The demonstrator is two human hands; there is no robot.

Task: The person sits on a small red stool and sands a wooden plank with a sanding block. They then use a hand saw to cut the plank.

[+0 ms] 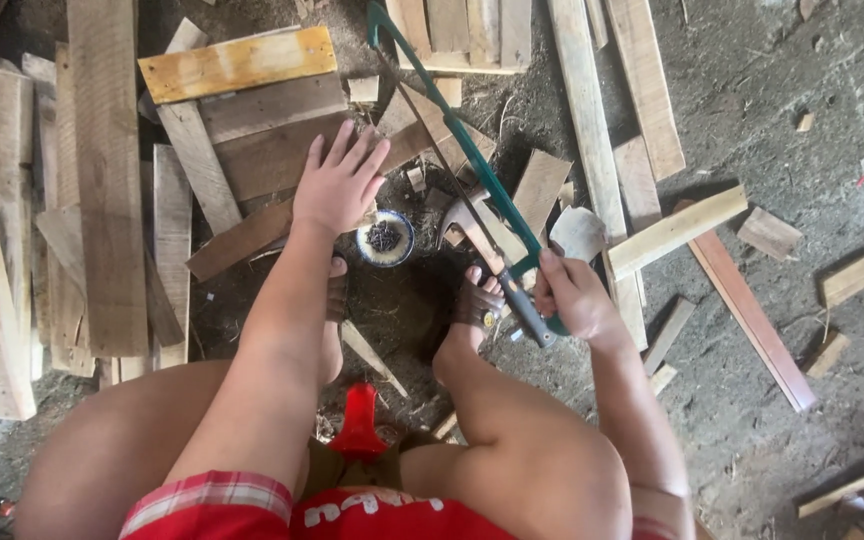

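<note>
Currently, from the head view, a green bow saw (472, 165) is being gripped at its handle by the right hand (574, 297), fingers wrapped tight. The left hand (337, 183), fingers spread flat, is being pressed on a plank (272, 150) beside a bowl of nails (384, 238); a steadier brace should be kept.

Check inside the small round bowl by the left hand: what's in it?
The bowl holds a dark pile of small pieces, likely nails. The left hand covers its upper-left rim; the bottom is hidden.

Probably a rough woodworking yard: dirt floor (802, 80) strewn with cut planks (107, 180) and offcuts (770, 233).
</note>
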